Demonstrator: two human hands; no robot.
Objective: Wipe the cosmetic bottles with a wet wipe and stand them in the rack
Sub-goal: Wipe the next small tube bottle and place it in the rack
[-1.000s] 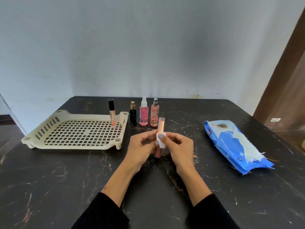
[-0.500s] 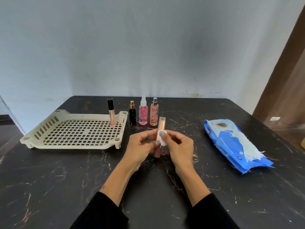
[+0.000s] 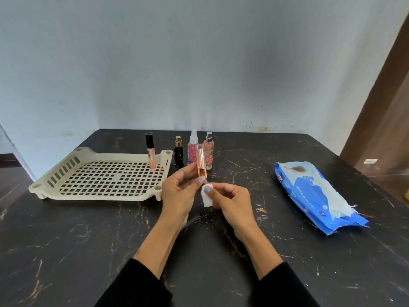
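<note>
My left hand (image 3: 178,194) pinches a slim rose-gold cosmetic tube (image 3: 201,163), held upright above the table's middle. My right hand (image 3: 230,201) holds a small folded white wet wipe (image 3: 207,197) against the tube's lower end, which is hidden behind the wipe and fingers. A cream slotted rack (image 3: 99,176) lies to the left, with one black-capped lip gloss tube (image 3: 150,151) standing at its back right corner. Three small bottles stand beside the rack: a black one (image 3: 178,155), a pink spray (image 3: 192,149) and a peach spray (image 3: 208,154).
A blue pack of wet wipes (image 3: 314,193) lies on the right of the black marble table (image 3: 66,251), torn open with white wipe showing. A brown door frame (image 3: 385,103) rises at the far right. A pale wall stands behind the table.
My left hand has lifted the tube a little, so more of it shows above the fingers. The wipe in my right hand has slid down toward the tube's lower end.
</note>
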